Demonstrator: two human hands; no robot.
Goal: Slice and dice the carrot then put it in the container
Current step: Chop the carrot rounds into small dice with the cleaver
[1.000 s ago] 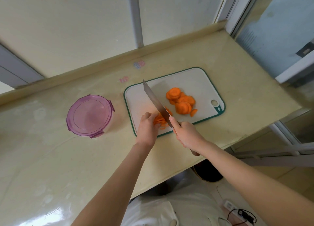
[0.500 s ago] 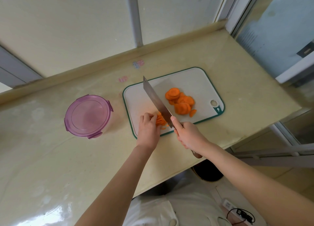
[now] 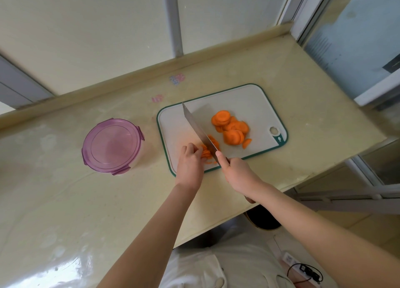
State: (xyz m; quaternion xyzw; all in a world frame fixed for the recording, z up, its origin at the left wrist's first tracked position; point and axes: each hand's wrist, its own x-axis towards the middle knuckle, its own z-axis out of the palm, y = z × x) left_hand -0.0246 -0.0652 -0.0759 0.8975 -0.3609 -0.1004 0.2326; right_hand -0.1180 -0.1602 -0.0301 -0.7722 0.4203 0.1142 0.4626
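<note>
A white cutting board (image 3: 249,101) with a green rim lies on the beige counter. A pile of orange carrot rounds (image 3: 232,129) sits on its right half. Near the board's front edge my left hand (image 3: 190,164) holds down a small stack of carrot slices (image 3: 206,150) with curled fingers. My right hand (image 3: 240,175) grips the handle of a cleaver (image 3: 199,132), its blade down in that stack just right of my left fingers. A round container with a purple lid (image 3: 112,146) stands closed on the counter, left of the board.
The counter (image 3: 65,212) ends in a front edge just below the board and a raised lip against the wall behind. A window frame stands at the far right. A cable and power strip (image 3: 303,270) lie on the floor below.
My left hand has crept a little left along the carrot stack and the cleaver has followed it in small chops. The view has shifted slightly.
</note>
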